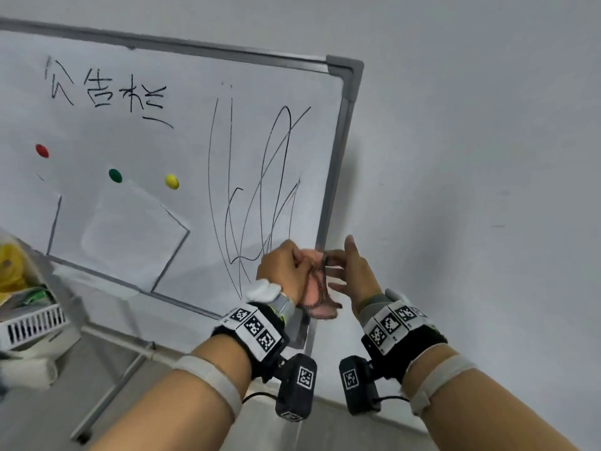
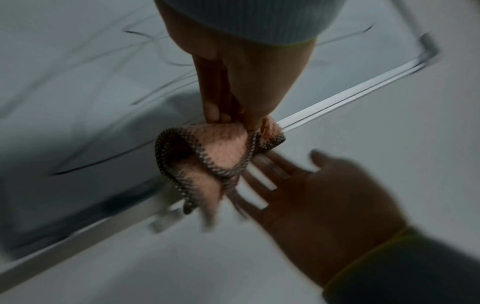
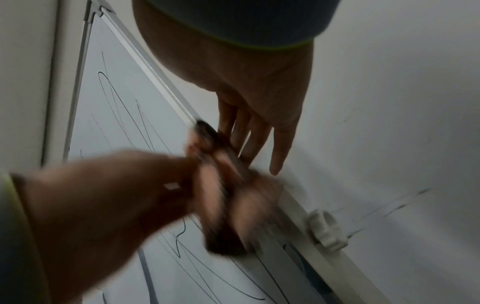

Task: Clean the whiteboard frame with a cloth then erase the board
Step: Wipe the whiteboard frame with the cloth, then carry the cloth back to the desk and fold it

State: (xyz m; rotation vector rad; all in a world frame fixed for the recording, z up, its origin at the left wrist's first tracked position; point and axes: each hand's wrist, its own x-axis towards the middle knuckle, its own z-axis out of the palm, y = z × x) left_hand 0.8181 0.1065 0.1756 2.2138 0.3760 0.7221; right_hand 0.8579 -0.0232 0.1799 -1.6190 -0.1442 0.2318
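Left hand (image 1: 283, 270) pinches pink cloth (image 2: 223, 152) at whiteboard's (image 1: 182, 157) right frame edge (image 1: 335, 164), near bottom corner; right hand (image 1: 353, 271) spread, fingers straight beside cloth.

Head view: from above and behind, facing forward-down at the whiteboard (image 1: 182, 151) and both hands. Wrist views: close, looking along each hand toward the frame (image 2: 337, 102). All three share the cloth (image 1: 317, 288) at the frame's right edge.

The head view was evenly lit and fairly sharp, its board frame (image 1: 338, 141) bowed by the wide lens. Both wrist views were dim, the cloth (image 3: 223, 197) smeared (motion blur).
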